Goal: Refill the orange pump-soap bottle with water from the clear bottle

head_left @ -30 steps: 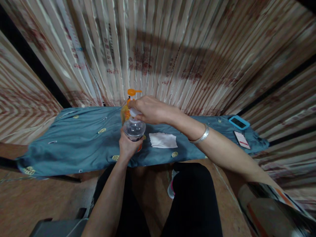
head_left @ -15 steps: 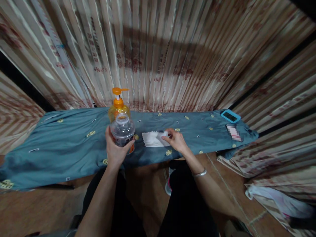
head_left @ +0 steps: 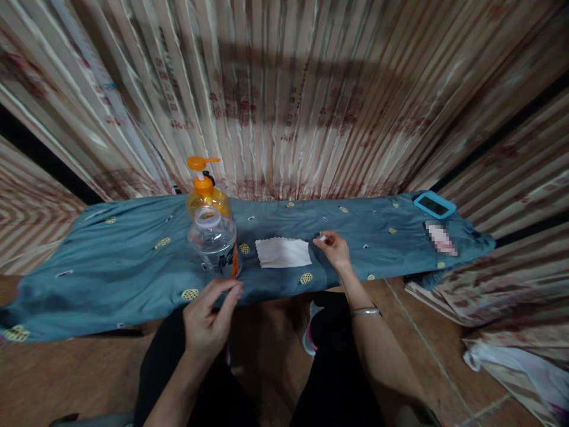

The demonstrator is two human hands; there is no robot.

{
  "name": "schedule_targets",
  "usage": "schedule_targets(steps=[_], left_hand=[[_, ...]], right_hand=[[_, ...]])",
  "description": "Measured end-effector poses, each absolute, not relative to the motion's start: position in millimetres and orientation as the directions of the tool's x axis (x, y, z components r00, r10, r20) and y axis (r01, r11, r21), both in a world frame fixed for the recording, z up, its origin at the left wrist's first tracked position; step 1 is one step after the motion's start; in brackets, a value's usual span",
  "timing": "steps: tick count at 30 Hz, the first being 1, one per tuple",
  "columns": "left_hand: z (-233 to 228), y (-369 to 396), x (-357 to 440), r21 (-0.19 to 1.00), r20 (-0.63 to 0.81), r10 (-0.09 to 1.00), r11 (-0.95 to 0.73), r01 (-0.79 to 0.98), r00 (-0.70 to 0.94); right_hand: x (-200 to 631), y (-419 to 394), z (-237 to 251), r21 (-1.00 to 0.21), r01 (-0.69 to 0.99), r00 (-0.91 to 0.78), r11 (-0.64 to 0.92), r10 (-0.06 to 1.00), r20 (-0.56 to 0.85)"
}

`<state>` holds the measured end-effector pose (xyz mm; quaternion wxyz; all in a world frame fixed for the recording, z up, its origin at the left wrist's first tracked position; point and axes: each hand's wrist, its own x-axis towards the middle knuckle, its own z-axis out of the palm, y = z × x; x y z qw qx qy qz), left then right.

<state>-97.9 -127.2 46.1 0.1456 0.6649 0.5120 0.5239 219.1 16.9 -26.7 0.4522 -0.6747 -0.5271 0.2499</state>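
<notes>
Bottle [head_left: 213, 240], clear plastic, cap off, stands upright on the worktop [head_left: 124, 261] near its front edge, left of centre. Worktop is covered by a blue-grey cloth with small yellow motifs. Left hand [head_left: 208, 317] sits just below and in front of the bottle, off the worktop edge, fingers loosely spread and half curled, holding nothing, not touching the bottle. Right hand [head_left: 333, 249] rests on the cloth right of centre, fingers pinched on a small white cap [head_left: 320, 238] at the fingertips; cap mostly hidden, so exact grip is hard to tell. Silver bracelet [head_left: 365, 311] on the right wrist. White napkin [head_left: 283, 252] lies flat between bottle and right hand, just beside both, touching neither. Orange pump bottle [head_left: 205, 193] stands directly behind the clear bottle, partly hidden by it, nozzle pointing right. Far right end of the worktop: phone in a blue case [head_left: 433, 205], and a blurred card [head_left: 440, 237] just in front of it. Striped curtain [head_left: 288, 95] hangs behind. Black trousers [head_left: 338, 356] of the person below the worktop edge.
</notes>
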Motion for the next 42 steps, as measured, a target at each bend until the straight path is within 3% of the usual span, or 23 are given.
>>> schedule_targets(steps=[4,7,17,22,30,37,42], left_hand=[[48,-94,-49,0.720,0.416,0.856,-0.516,0.464,0.306],[37,-63,-28,0.700,0.282,0.842,-0.508,0.502,0.459],[-16,-44,-38,0.717,0.241,0.882,-0.443,0.538,0.405],[-18,-32,-37,0.778,0.230,0.901,-0.397,0.486,0.369],[-14,-25,-35,0.860,0.191,0.934,-0.307,0.408,0.300],[-3,-29,-36,0.840,0.171,0.926,-0.315,0.442,0.336],[0,-35,-38,0.819,0.200,0.911,-0.357,0.449,0.360]], right_hand=[[214,17,-21,-0.820,0.555,0.350,-0.136,0.933,0.082],[213,18,-22,-0.766,0.617,0.331,-0.180,0.943,0.045],[221,11,-22,-0.524,0.836,0.222,-0.163,0.974,0.052],[221,2,-23,-0.478,0.869,0.192,-0.127,0.977,0.089],[199,-8,-7,-0.530,0.848,0.174,-0.007,0.948,0.266],[134,4,46,-0.634,0.744,0.016,0.214,0.941,0.337],[67,37,97,-0.808,0.372,-0.217,0.457,0.889,0.403]])
